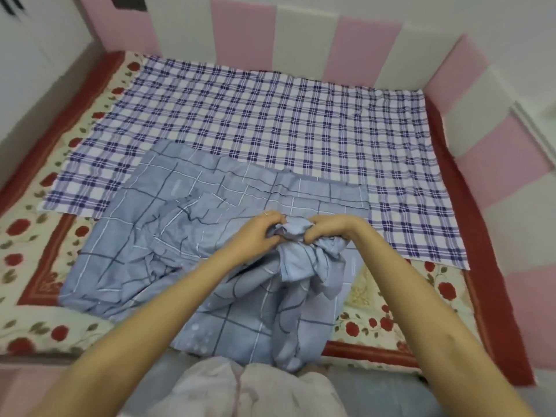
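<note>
A light blue cloth with a dark and white grid pattern lies rumpled on the near half of the bed. Part of it is gathered into a bunch lifted above the bed. My left hand grips the bunch from the left, fingers curled into the fabric. My right hand grips the same bunch from the right, close beside the left. Folds of the cloth hang down from the bunch toward the near edge of the bed.
A blue and white checked sheet is spread flat over the far part of the bed. Beneath it lies a cream mat with red roses and a red border. Pink and white padded panels wall the bed at the back and right.
</note>
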`<state>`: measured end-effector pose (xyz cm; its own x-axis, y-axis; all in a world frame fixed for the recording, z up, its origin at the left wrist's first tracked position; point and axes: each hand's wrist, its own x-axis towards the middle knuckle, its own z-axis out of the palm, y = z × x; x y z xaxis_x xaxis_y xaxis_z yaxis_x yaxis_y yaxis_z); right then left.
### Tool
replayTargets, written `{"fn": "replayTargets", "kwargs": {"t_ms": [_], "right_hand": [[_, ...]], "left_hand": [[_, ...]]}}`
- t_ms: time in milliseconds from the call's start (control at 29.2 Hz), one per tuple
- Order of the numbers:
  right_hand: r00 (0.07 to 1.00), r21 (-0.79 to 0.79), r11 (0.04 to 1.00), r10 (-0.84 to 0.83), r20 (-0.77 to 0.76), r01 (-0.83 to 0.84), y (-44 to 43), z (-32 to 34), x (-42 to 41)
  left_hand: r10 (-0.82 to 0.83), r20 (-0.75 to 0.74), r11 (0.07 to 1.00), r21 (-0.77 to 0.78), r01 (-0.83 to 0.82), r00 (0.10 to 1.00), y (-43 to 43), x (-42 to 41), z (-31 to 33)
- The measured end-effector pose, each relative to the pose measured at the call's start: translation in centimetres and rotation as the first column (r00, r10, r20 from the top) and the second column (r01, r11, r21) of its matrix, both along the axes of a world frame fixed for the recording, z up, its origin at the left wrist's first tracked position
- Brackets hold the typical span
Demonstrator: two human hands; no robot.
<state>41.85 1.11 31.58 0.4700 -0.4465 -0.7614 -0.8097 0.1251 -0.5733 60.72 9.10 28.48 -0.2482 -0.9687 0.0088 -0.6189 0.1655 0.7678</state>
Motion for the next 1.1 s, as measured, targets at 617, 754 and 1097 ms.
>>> {"fn": "replayTargets", "kwargs": {"t_ms": [617, 754, 1097], "right_hand": [[0.472, -0.26, 0.424, -0.541, 0.696, 0.868, -2.7, -1.7, -6.2], [0.615, -0.323, 0.57, -0.448, 0.649, 0.756, -5.1, 0.2, -8.2], [0.76, -0.066, 0.952, -0.195, 0.62, 0.298, -2.7, -1.3, -8.8]], "left_hand": [[0.182, -0.177, 0.923, 0.369, -0.106, 0.967, -9.0, -4.1, 3.8], [0.005, -0.011, 0.955, 0.295, -0.001, 1.0, -10.5, -3.8, 3.1], [0.272, -0.388, 0.87, 0.491, -0.053, 0.881, -9.8, -7.0, 2.9]]}}
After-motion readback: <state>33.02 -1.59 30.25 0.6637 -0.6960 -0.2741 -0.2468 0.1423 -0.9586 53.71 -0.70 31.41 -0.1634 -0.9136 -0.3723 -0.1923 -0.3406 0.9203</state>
